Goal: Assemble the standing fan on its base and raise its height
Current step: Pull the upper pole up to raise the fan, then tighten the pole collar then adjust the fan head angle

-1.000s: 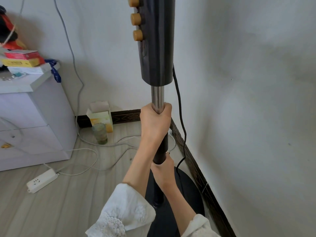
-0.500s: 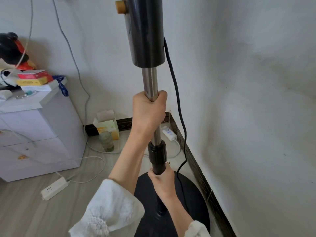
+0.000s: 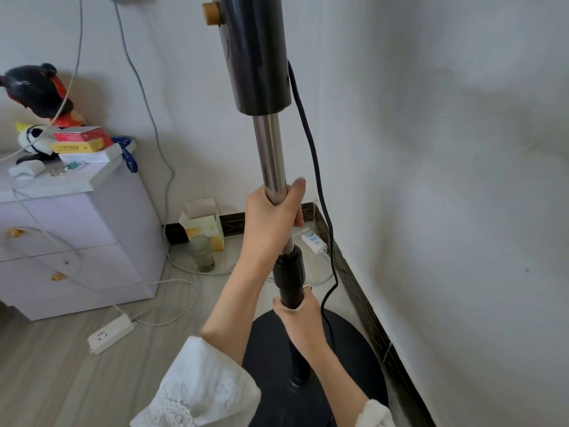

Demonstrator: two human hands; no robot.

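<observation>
Left hand (image 3: 271, 220) clamped round chrome pole (image 3: 269, 155), frame centre; right hand (image 3: 297, 309) clamped round black lower tube (image 3: 291, 291) above base (image 3: 348, 340). No legible writing.

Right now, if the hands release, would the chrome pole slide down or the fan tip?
The smooth chrome pole may slide into the black collar unless that is tightened. Tipping seems unlikely: the round base looks wide.
</observation>
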